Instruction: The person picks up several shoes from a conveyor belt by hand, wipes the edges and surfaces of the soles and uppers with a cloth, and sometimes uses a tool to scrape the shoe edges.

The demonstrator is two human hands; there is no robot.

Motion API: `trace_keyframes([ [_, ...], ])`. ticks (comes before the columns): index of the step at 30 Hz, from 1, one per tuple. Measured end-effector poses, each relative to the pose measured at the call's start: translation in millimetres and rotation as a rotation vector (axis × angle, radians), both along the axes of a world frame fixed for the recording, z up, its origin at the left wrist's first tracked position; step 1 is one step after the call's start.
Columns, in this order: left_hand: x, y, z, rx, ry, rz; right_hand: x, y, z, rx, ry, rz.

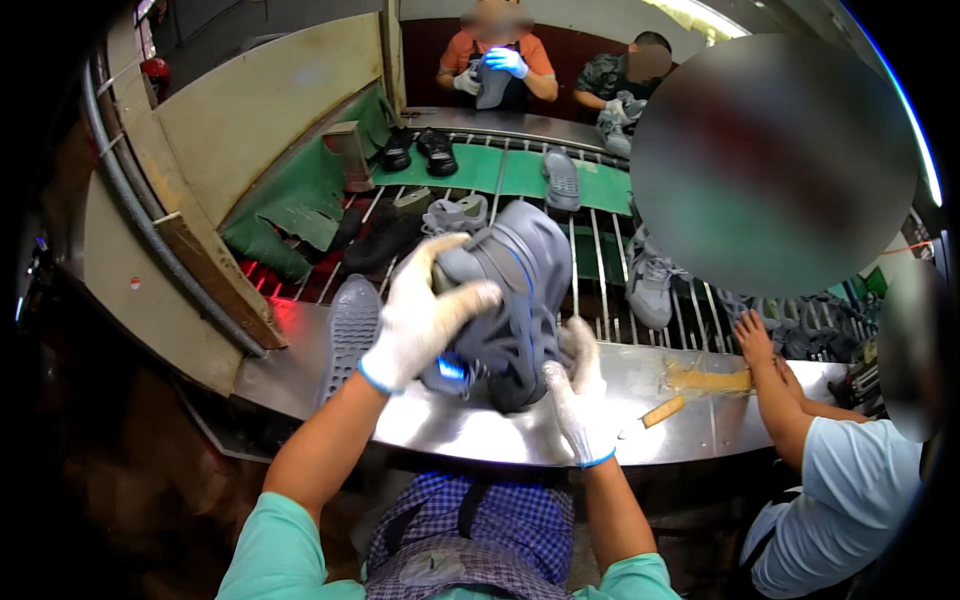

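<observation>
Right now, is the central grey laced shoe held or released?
Held: white-gloved left hand grips the shoe, thumb across it; white-gloved right hand touches its side.

Grey shoe (520, 270) well lit in grip, kept mostly sharp. White glare thrown off metal ledge (440, 430) just below grip; red glow cast on it, left of grip. Blue light caught on glove (506, 62) far beyond grip. Strip light (908, 110) bent along rim, far right. Large round patch right of grip blurred out. Space below-left sunk in shadow. Corners blacked out, straight edges bowed.
</observation>
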State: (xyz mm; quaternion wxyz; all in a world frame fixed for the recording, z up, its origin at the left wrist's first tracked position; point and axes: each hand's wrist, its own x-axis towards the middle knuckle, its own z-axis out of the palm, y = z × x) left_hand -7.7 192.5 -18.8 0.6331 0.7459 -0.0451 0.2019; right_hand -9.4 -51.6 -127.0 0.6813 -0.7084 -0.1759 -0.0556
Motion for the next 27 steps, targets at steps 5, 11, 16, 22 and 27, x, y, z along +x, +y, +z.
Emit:
trace_keyframes([
  [5, -66.2, -61.7, -7.0, 0.319, -0.246, -0.113, -26.0, -34.1, 63.7, -0.019, -0.426, -0.380],
  [11, -99.9, -114.0, -36.1, 0.341, -0.529, -0.274, -114.6, -95.8, 96.8, -0.166, -0.067, -0.397],
  [16, -115.0, -131.3, -54.2, 0.456, -0.583, -0.490, -154.1, -122.2, 100.2, -0.454, 0.189, -0.420],
  [22, -128.0, -130.3, -87.3, 0.512, -0.702, -0.513, -159.7, -116.8, 87.4, -0.629, 0.321, -0.304],
  [27, -135.9, -95.2, -125.3, 0.584, -0.737, -0.553, -138.5, -99.0, 51.1, -0.553, 0.432, -0.050],
])
